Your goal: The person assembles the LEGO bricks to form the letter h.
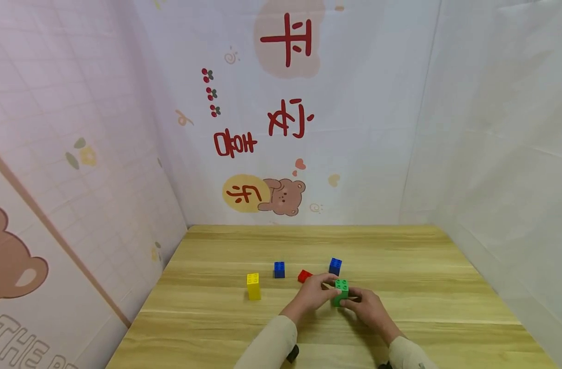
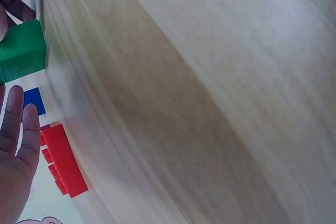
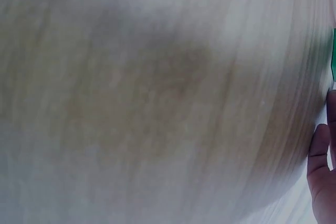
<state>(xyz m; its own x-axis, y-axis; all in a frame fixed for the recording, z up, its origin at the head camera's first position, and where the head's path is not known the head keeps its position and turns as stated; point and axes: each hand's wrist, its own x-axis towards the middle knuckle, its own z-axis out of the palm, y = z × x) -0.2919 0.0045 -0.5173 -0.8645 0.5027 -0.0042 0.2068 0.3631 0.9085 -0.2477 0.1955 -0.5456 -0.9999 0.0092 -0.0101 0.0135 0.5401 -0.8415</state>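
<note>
A tall green toy brick stack (image 1: 341, 288) stands upright on the wooden table, studs up; a seam shows in the left wrist view. My left hand (image 1: 314, 293) pinches its upper part from the left, thumb on the near face. From the right, my right hand (image 1: 369, 307) grips it lower down with thumb and fingers. Just beyond my left hand lies a red brick (image 1: 304, 275), partly hidden in the head view; the left wrist view shows the red brick (image 2: 64, 161) on its side. A blue brick (image 1: 335, 266) stands behind the green one.
Another blue brick (image 1: 279, 269) stands left of the red one. Farther left is a tall yellow brick stack (image 1: 254, 287). White printed cloth (image 1: 368, 128) hangs behind the table (image 1: 207, 328) and along both sides.
</note>
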